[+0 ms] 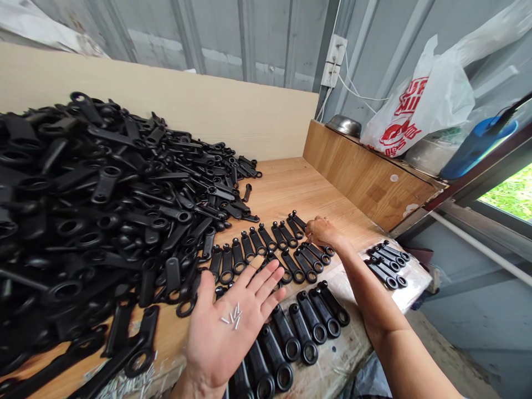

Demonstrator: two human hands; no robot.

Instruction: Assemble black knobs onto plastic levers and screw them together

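Observation:
A large heap of black plastic levers (83, 210), each with a ring at one end, covers the left of the wooden bench (282, 188). My left hand (228, 327) lies palm up, fingers spread, with several small metal pins (231, 317) on the palm. Its fingertips reach a row of black levers (249, 249) laid side by side. My right hand (322, 231) rests at the far end of that row, fingers curled down against the levers. Whether it grips one is hidden. More levers lie in a neat row (291, 332) below it.
A small group of levers (386, 265) lies on a pale sheet (344, 354) at the bench's right. Loose pins (124, 383) sit at the bottom edge. A wooden shelf (366, 183) holds a steel bowl (344, 125) and a printed plastic bag (415, 105).

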